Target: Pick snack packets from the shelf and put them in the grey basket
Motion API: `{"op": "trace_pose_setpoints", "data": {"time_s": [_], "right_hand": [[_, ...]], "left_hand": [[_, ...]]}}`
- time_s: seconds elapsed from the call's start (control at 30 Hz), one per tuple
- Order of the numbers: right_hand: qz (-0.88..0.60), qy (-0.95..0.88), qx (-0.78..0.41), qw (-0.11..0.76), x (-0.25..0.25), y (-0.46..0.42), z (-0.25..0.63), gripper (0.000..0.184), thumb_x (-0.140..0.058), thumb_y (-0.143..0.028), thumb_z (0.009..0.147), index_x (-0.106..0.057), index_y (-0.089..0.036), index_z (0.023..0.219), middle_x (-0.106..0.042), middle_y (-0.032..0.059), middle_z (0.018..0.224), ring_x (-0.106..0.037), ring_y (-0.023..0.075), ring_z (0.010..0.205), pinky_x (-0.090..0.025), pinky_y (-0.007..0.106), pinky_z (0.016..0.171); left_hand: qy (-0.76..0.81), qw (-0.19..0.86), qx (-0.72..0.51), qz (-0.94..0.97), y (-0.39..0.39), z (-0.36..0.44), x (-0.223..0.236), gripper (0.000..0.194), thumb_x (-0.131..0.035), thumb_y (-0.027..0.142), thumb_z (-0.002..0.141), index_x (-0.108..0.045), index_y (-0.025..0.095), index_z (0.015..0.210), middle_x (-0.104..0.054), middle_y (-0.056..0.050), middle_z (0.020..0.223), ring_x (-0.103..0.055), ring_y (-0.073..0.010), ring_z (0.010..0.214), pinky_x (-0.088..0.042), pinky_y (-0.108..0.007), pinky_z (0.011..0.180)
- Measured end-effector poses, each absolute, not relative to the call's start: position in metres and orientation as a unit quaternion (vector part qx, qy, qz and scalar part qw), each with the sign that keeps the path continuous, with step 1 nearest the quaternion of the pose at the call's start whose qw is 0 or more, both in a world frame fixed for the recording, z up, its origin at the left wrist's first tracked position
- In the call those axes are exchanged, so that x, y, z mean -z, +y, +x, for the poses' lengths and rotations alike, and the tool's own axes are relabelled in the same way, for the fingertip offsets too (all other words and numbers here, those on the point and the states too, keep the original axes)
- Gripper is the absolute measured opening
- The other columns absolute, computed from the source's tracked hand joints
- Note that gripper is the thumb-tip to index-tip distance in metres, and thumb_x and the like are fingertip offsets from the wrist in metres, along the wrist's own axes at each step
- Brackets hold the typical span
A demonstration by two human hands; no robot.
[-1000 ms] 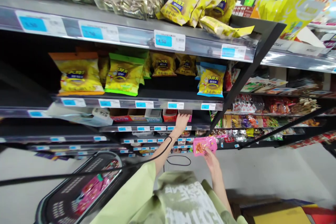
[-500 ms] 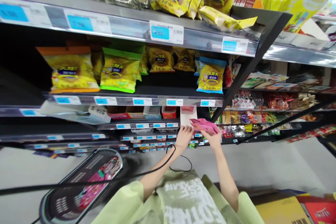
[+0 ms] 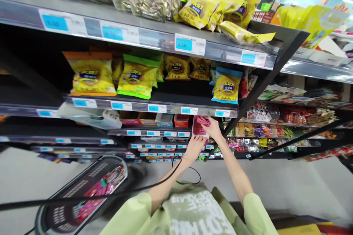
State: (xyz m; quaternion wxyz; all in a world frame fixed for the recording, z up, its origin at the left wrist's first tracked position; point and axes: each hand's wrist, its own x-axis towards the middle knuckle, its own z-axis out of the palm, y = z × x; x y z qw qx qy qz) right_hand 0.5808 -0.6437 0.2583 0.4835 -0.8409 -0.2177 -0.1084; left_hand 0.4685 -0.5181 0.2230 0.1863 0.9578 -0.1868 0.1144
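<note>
- 12 o'clock: left hand, fingers close together on box; right hand, fingers clamped on pink packet, now at the box's opening, earlier right of it.
- 10 o'clock: basket holding pink packs.

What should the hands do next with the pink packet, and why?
Probably ease the pink packet down into the box with the right hand, while the left hand steadies the box. The packet is pinched right over the box's opening, and the left hand's fingers are at the box's front, so a small push down looks enough.
</note>
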Motion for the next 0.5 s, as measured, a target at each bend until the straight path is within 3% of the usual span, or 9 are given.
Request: {"op": "trace_pose_setpoints", "data": {"time_s": [0.13,0.23,0.37,0.5], "right_hand": [[-0.883,-0.196,0.117,0.41,-0.251,-0.632,0.591,0.03,-0.072,-0.019,0.079,-0.074,-0.02,0.108,-0.078,0.0089,0.105,-0.073,0.0259,0.097,-0.055,0.036,0.095],[-0.922,-0.153,0.115,0.337,-0.249,-0.625,0.595,0.03,-0.072,-0.025,0.085,-0.072,-0.016,0.114,-0.078,0.0118,0.105,-0.074,0.0264,0.097,-0.055,0.034,0.092],[-0.938,-0.139,0.112,0.299,-0.249,-0.624,0.598,0.03,-0.072,-0.028,0.089,-0.071,-0.014,0.116,-0.078,0.0129,0.104,-0.074,0.0257,0.096,-0.055,0.031,0.089],[-0.945,-0.139,0.081,0.284,-0.254,-0.626,0.604,0.029,-0.074,-0.03,0.087,-0.073,-0.012,0.111,-0.078,0.0144,0.103,-0.075,0.0267,0.096,-0.056,0.03,0.088]], "left_hand": [[-0.173,0.139,-0.043,0.974,-0.519,0.473,-0.243,0.03,-0.042,0.012,0.098,-0.069,0.011,0.111,-0.073,-0.019,0.102,-0.067,-0.0316,0.102,-0.047,-0.047,0.096],[-0.132,0.111,0.045,0.984,-0.522,0.493,-0.256,0.037,-0.038,0.023,0.103,-0.068,0.009,0.12,-0.071,-0.021,0.115,-0.069,-0.0313,0.109,-0.051,-0.045,0.097],[-0.073,0.095,0.116,0.986,-0.534,0.539,-0.256,0.037,-0.056,0.017,0.094,-0.067,0.007,0.128,-0.068,-0.027,0.126,-0.069,-0.0343,0.115,-0.055,-0.044,0.096],[-0.039,0.089,0.174,0.98,-0.551,0.578,-0.247,0.044,-0.073,0.016,0.082,-0.071,0.012,0.126,-0.066,-0.024,0.134,-0.065,-0.0388,0.123,-0.056,-0.049,0.099]]}}
